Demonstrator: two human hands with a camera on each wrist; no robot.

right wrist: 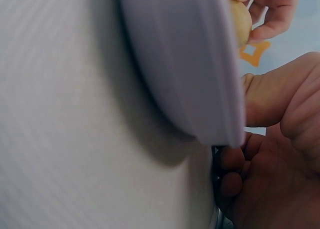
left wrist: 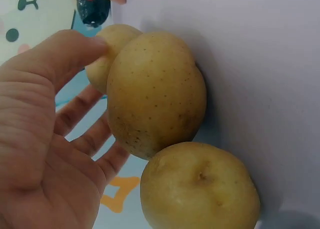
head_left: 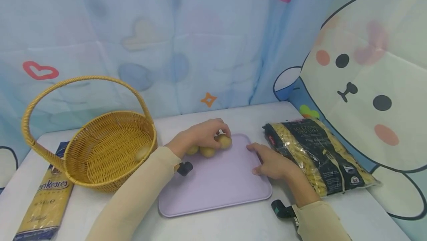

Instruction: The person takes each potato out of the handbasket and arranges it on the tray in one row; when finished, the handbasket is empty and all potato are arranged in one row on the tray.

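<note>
Three potatoes sit together near the far edge of a pale purple tray (head_left: 220,185). My left hand (head_left: 203,135) reaches over them and grips the rightmost potato (head_left: 224,141). In the left wrist view, the thumb presses this potato (left wrist: 116,41), with the fingers behind it. Nearer that camera are the middle potato (left wrist: 157,94) and another potato (left wrist: 200,186). My right hand (head_left: 271,161) holds the tray's right rim. The right wrist view has its thumb reaching over the tray wall (right wrist: 200,64) and its other fingers curled outside, partly hidden.
A wicker basket (head_left: 110,113) with a tall handle stands left, one potato (head_left: 142,153) inside. A yellow pasta packet (head_left: 46,204) lies beside it, partly beneath. Right of the tray lies a large pasta bag (head_left: 320,155). A printed curtain (head_left: 213,40) hangs behind the table.
</note>
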